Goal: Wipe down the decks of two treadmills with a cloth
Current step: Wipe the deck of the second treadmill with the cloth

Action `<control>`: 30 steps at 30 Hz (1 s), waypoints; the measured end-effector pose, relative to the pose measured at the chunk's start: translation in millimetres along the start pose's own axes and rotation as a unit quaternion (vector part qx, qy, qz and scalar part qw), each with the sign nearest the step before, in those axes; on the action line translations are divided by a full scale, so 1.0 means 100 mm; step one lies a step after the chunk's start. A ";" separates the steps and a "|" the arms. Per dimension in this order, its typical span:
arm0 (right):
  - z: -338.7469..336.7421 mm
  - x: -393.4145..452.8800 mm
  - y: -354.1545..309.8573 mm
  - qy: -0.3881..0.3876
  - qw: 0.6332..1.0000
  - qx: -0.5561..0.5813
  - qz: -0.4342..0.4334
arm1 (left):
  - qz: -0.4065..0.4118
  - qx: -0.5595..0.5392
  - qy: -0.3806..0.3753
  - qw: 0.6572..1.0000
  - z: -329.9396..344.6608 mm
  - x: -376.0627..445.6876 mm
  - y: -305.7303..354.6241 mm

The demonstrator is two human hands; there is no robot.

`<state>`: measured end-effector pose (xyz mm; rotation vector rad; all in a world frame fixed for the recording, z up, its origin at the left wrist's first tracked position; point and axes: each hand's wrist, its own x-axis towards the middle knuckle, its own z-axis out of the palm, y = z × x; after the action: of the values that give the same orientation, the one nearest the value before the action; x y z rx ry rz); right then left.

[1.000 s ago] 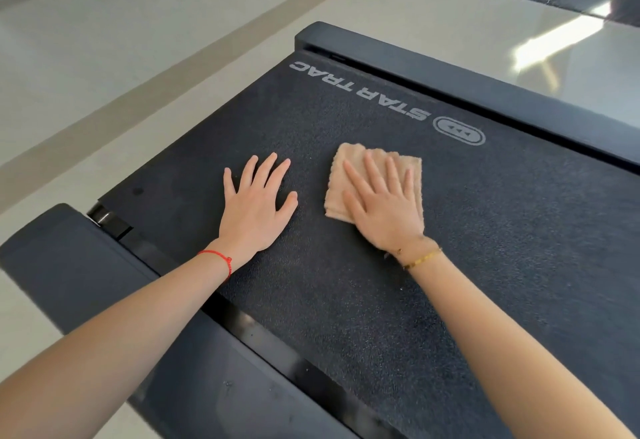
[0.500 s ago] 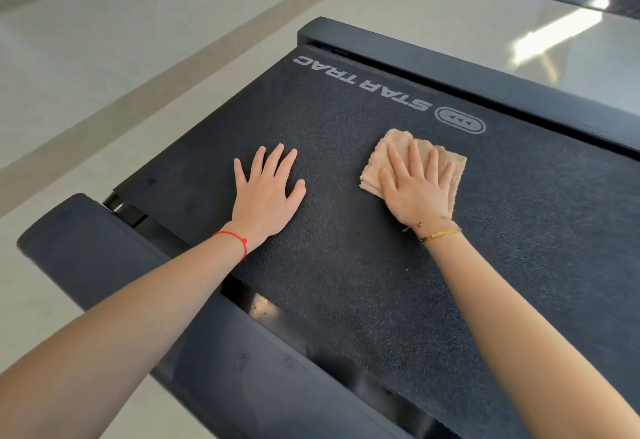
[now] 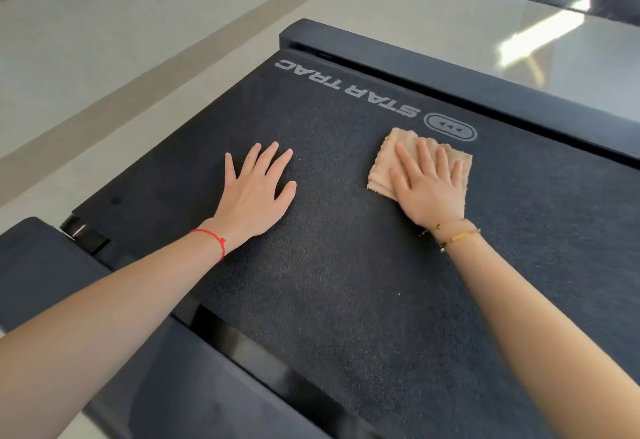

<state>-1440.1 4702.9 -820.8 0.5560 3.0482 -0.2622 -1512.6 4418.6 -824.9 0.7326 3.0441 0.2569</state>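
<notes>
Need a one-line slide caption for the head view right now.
Right hand presses a folded beige cloth on the black textured treadmill belt; left hand rests flat beside it.

The right hand (image 3: 431, 189) hides much of the cloth (image 3: 382, 172) beneath.

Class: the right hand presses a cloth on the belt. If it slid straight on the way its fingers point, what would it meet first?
Probably the oval grey logo printed just beyond the folded beige cloth under the right hand.
</notes>
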 end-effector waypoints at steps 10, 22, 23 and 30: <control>-0.13 1.43 -0.61 -0.041 0.999 -0.005 0.002 | -0.011 0.005 0.032 0.999 0.08 -0.01 0.04; 0.13 1.11 -1.18 -0.023 0.974 -0.016 -0.227 | -0.022 -0.006 0.031 0.999 0.06 -0.05 -0.03; 0.12 1.07 -1.10 -0.020 0.976 -0.016 -0.218 | -0.026 -0.007 0.029 0.999 0.05 -0.07 -0.06; 0.06 1.34 -1.17 -0.028 0.994 -0.008 -0.102 | -0.066 -0.008 0.022 0.998 -0.04 -0.37 -0.38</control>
<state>-1606.7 4640.6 -815.9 0.2315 3.0495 -0.2543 -1496.9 4367.6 -828.3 0.5287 3.1112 0.2993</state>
